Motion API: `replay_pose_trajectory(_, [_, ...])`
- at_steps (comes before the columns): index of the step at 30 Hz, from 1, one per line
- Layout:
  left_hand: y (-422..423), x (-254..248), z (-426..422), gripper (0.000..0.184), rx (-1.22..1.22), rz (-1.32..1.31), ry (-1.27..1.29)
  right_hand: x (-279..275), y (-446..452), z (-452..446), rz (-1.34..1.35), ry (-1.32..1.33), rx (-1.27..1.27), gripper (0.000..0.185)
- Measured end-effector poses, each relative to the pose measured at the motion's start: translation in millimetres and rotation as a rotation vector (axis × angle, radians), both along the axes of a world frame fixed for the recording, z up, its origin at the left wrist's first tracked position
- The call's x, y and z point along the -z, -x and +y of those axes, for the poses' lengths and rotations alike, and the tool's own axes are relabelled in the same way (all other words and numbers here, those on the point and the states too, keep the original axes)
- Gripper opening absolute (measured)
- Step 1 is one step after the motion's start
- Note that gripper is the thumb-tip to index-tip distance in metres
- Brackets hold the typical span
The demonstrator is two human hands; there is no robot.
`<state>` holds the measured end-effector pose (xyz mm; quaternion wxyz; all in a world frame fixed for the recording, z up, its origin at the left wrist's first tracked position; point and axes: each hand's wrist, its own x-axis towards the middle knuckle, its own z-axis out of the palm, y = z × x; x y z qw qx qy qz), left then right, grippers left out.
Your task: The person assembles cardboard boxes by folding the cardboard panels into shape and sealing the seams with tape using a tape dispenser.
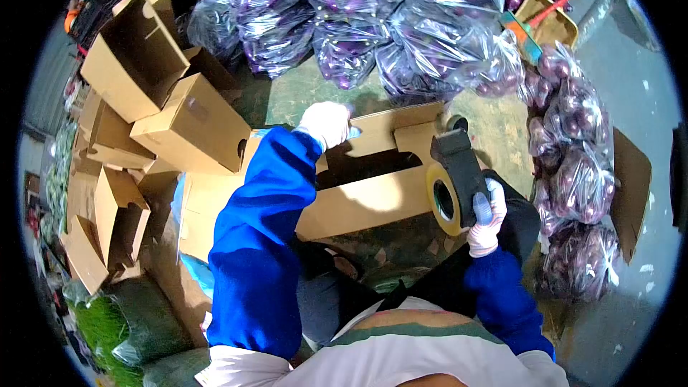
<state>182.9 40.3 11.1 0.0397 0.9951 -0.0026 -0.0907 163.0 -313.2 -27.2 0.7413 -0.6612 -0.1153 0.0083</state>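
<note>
In front of my lap lies an open cardboard box [373, 204], its long opening facing up and its inside dark. My left hand [328, 125], in a white glove, is closed on the box's far edge near its left end. My right hand [487, 218], gloved too, grips a black tape dispenser [456, 161] at the box's right end. A wide roll of clear yellowish tape [439, 199] sits on the dispenser. Whether the dispenser touches the cardboard I cannot tell.
Several empty cardboard boxes [190, 125] are piled at the left. Clear bags of purple onions [351, 21] stand stacked at the back, with more onion bags [577, 172] along the right. Bagged green vegetables [100, 330] lie at lower left. A broom [523, 36] and dustpan [548, 18] are at upper right.
</note>
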Motion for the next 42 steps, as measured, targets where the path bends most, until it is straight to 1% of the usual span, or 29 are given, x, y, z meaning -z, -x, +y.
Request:
replay_pose_trajectory(1, [4, -8, -8, 0.042, 0.006, 0.106, -0.013, 2, 0, 0, 0.009, 0.001, 0.015, 0.029])
replay_pose_trajectory(3, [17, 3, -6, 0.046, 0.112, -0.144, 0.03, 9, 2, 2, -0.056, -0.092, 0.023, 0.024])
replay_pose_trajectory(4, [18, -11, -13, 0.05, 0.04, 0.048, 0.003, 11, 3, 1, -0.035, -0.122, 0.027, 0.024])
replay_pose_trajectory(5, [21, -8, -13, 0.05, 0.041, 0.058, 0.006, 13, 4, 1, -0.025, -0.12, 0.028, 0.024])
replay_pose_trajectory(7, [29, -3, -13, 0.055, 0.191, -0.158, -0.033, 13, 4, 2, -0.035, -0.126, 0.046, 0.024])
replay_pose_trajectory(8, [31, -8, -19, 0.059, 0.185, -0.032, -0.002, 14, 4, 1, -0.003, -0.173, 0.014, 0.026])
replay_pose_trajectory(11, [57, 35, -30, 0.068, 0.253, -0.023, 0.044, 14, 4, 2, 0.005, -0.211, 0.008, 0.028])
replay_pose_trajectory(12, [66, 44, -36, 0.068, 0.21, 0.071, 0.068, 13, 5, 4, 0.005, -0.215, 0.012, 0.028])
replay_pose_trajectory(13, [68, 48, -36, 0.065, 0.256, -0.039, 0.021, 8, 6, 7, 0.002, -0.185, 0.045, 0.026])
replay_pose_trajectory(16, [69, 58, -35, 0.061, 0.275, -0.118, 0.031, -10, 21, 10, 0.055, -0.159, 0.083, 0.022])
replay_pose_trajectory(18, [66, 58, -32, 0.057, 0.219, -0.144, 0.041, -11, 26, 4, 0.142, -0.222, 0.053, 0.019])
replay_pose_trajectory(19, [66, 58, -31, 0.057, 0.213, -0.149, 0.038, -9, 36, 3, 0.22, -0.345, 0.073, 0.024])
replay_pose_trajectory(21, [63, 60, -30, 0.055, 0.18, -0.147, 0.072, -16, 55, -3, 0.233, -0.283, -0.024, 0.03])
replay_pose_trajectory(22, [63, 61, -30, 0.055, 0.191, -0.145, 0.071, -4, 67, -10, 0.331, -0.235, 0.016, 0.035])
replay_pose_trajectory(23, [61, 62, -29, 0.054, 0.122, -0.106, 0.083, 8, 76, -17, 0.348, -0.134, -0.009, 0.031])
replay_pose_trajectory(24, [59, 63, -30, 0.054, 0.052, -0.07, 0.095, 20, 84, -17, 0.424, -0.161, 0.046, 0.03])
replay_pose_trajectory(26, [57, 55, -35, 0.055, 0.031, -0.049, 0.082, 46, 86, -19, 0.51, -0.175, 0.115, 0.025])
replay_pose_trajectory(27, [58, 52, -36, 0.057, -0.001, -0.021, 0.069, 60, 81, -20, 0.51, -0.175, 0.114, 0.025])
replay_pose_trajectory(28, [59, 53, -36, 0.057, -0.004, -0.02, 0.067, 73, 73, -18, 0.337, -0.012, 0.205, 0.022])
replay_pose_trajectory(29, [57, 54, -35, 0.058, -0.03, -0.016, 0.06, 66, 65, -9, 0.161, 0.145, 0.293, 0.02])
replay_pose_trajectory(30, [55, 55, -34, 0.06, -0.054, -0.016, 0.052, 54, 59, -4, 0.195, 0.092, 0.245, 0.017])
replay_pose_trajectory(31, [55, 52, -36, 0.06, -0.056, -0.018, 0.049, 69, 45, -8, 0.094, 0.219, 0.269, 0.015])
replay_pose_trajectory(33, [55, 43, -46, 0.061, -0.202, 0.057, 0.095, 78, 25, -14, 0.244, -0.177, 0.127, 0.012])
replay_pose_trajectory(34, [58, 37, -57, 0.061, -0.253, 0.068, 0.14, 57, 19, -6, 0.345, -0.169, 0.233, 0.01])
replay_pose_trajectory(35, [63, 34, -72, 0.061, -0.262, 0.072, 0.141, 44, 10, 2, 0.36, -0.241, 0.305, 0.008])
replay_pose_trajectory(37, [75, 37, -106, 0.061, -0.351, 0.013, 0.142, 74, -23, -10, 0.18, -0.328, 0.373, 0.017])
replay_pose_trajectory(39, [80, 50, -125, 0.063, -0.362, -0.081, 0.172, 20, -29, -8, 0.167, -0.275, 0.173, 0.02])
replay_pose_trajectory(40, [81, 51, -126, 0.065, -0.371, -0.112, 0.175, 15, -40, -10, 0.204, -0.193, 0.198, 0.02])
replay_pose_trajectory(42, [80, 50, -122, 0.064, -0.385, -0.076, 0.225, -2, -46, -19, 0.157, -0.062, 0.088, 0.017])
